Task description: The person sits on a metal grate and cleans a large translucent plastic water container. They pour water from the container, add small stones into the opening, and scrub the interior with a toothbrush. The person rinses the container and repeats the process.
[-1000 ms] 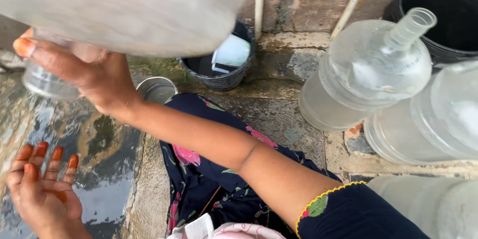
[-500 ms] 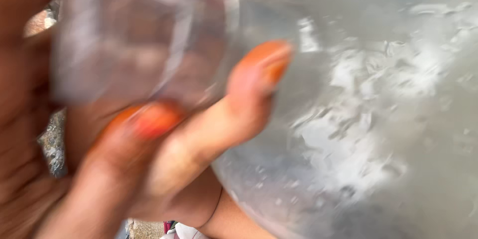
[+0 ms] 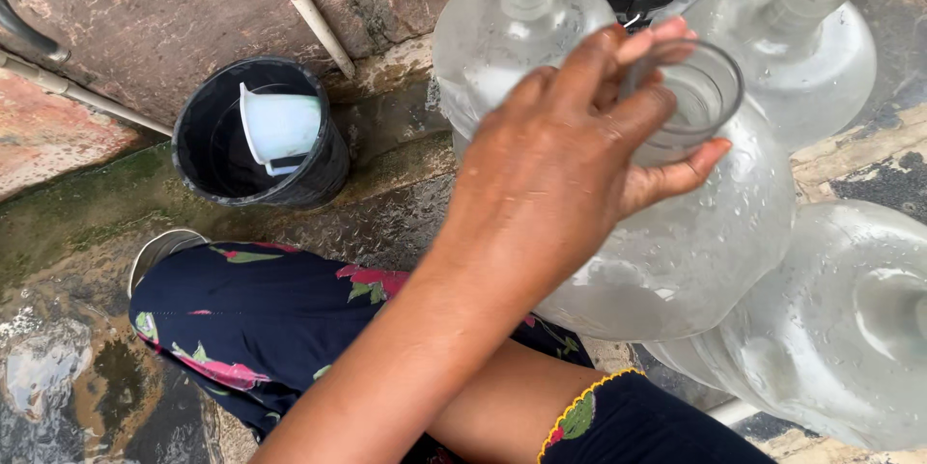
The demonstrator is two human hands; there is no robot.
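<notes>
Centre of frame: one hand (image 3: pixel 555 169) (which side cannot be told from this view; the other hand is out of sight) grips a small clear glass (image 3: pixel 690 97), fingers wrapped round its wall, thumb beneath, mouth tilted toward the camera. It hangs above the shoulder of a large clear water jug (image 3: pixel 676 242), wet and beaded. More jugs crowd the right edge; one (image 3: pixel 512 29) stands behind at upper centre. Risk, as a judgement: the glass looks wet and thin-walled, so the grip could slip and it could strike the jug or the stone floor (image 3: pixel 87 232). Upper left, a black bucket (image 3: pixel 256 189) holds a white mug (image 3: pixel 280 126).
</notes>
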